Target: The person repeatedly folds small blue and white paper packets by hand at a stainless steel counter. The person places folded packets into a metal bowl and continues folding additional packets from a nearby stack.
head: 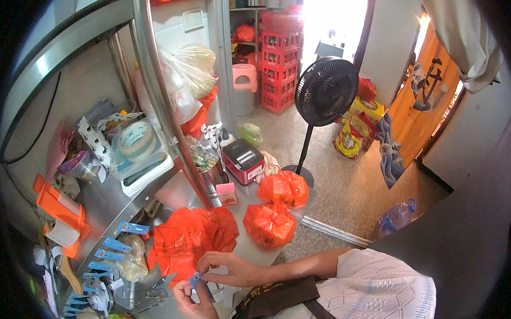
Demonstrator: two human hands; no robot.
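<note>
Near the bottom middle, my left hand (pixel 196 303) holds a small blue printed strip (pixel 196 280) between thumb and fingers. My right hand (pixel 229 268) pinches the upper end of that same strip, close to the left one. Just beyond both hands lies a spread pile of orange-red plastic bags (pixel 190 237). Two tied, filled orange-red bags (pixel 269 225) stand on the counter past the pile. At the left, a row of similar blue strips (pixel 110 254) hangs along the steel shelf edge. Scissors (pixel 156 285) and loose metal pieces lie left of my hands.
A red and black printer (pixel 243 160) stands behind a small pink box (pixel 226 194). A steel post (pixel 169 99) rises from the counter. Tape (pixel 136 140) rests on a plastic container. On the floor are a black standing fan (pixel 327 91), red crates (pixel 280 70) and a large water bottle (pixel 396 215).
</note>
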